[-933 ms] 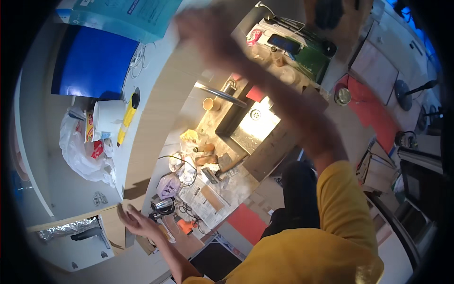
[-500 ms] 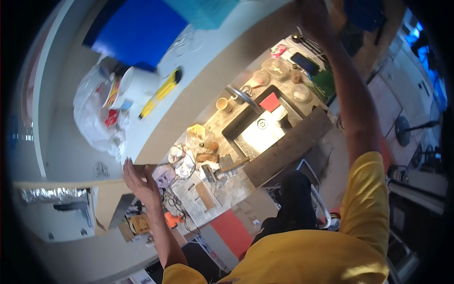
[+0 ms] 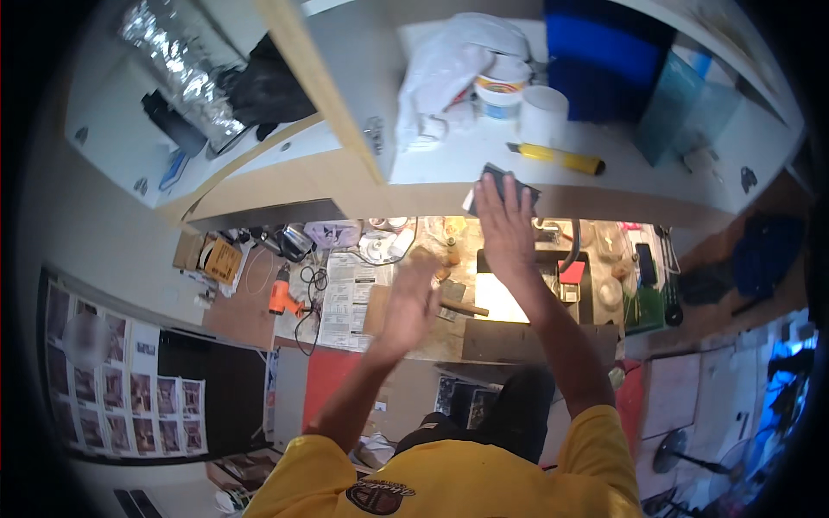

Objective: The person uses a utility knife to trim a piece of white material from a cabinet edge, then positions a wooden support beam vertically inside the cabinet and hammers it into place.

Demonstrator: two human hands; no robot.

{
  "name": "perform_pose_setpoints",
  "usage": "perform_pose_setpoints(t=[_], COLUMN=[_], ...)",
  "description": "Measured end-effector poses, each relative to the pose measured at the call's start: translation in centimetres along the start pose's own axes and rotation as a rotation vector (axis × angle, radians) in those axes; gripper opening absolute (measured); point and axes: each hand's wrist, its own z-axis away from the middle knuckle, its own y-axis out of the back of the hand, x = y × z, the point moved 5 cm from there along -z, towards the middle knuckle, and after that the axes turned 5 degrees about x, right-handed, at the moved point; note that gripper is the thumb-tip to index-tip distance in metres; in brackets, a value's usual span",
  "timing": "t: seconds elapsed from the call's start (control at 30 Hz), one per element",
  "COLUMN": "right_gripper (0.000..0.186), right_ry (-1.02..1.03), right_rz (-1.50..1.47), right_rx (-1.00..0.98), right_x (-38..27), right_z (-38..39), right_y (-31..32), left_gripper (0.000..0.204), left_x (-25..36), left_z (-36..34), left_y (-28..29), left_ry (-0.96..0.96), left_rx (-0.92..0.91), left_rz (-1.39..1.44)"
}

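In the head view we look down past a yellow shirt (image 3: 458,483) at a white shelf (image 3: 622,168) above a cluttered workbench (image 3: 509,337). Our right hand (image 3: 503,226) is raised to the shelf's front edge, fingers spread and pressed on a small dark flat object (image 3: 509,183) that sits right at the lip, partly over the edge. The fingers look laid on it rather than closed around it; whether the thumb grips underneath we cannot tell. Our left hand (image 3: 413,302) hangs open and empty in the air, lower and to the left, apart from the right, blurred.

Just behind the dark object lie a yellow utility knife (image 3: 557,156), a white cup (image 3: 542,114), a tub (image 3: 501,86) and a crumpled white plastic bag (image 3: 445,65). An orange drill (image 3: 281,293) rests on the bench below.

To do this well, we judge the object should be pinched with the thumb underneath before sliding it off, keeping clear of the knife.

Compared with half a second ago, the view has swung round, the right hand has reached the shelf edge, and the left hand has lifted off the bench.
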Motion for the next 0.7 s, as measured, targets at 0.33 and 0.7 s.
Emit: perform_pose_setpoints(t=[0.33, 0.7], right_gripper=[0.058, 0.059], right_ry=[0.225, 0.023], right_rz=[0.066, -0.142], right_rx=[-0.045, 0.099], right_x=[-9.5, -4.4], right_z=[-6.9, -9.8], right_y=[-1.2, 6.2], left_gripper=[0.046, 0.03], left_x=[-9.9, -18.7], left_z=[37.0, 38.8], left_y=[-5.1, -2.3], left_ry=[0.552, 0.982], left_rx=[-0.802, -0.346], left_rz=[0.053, 0.326])
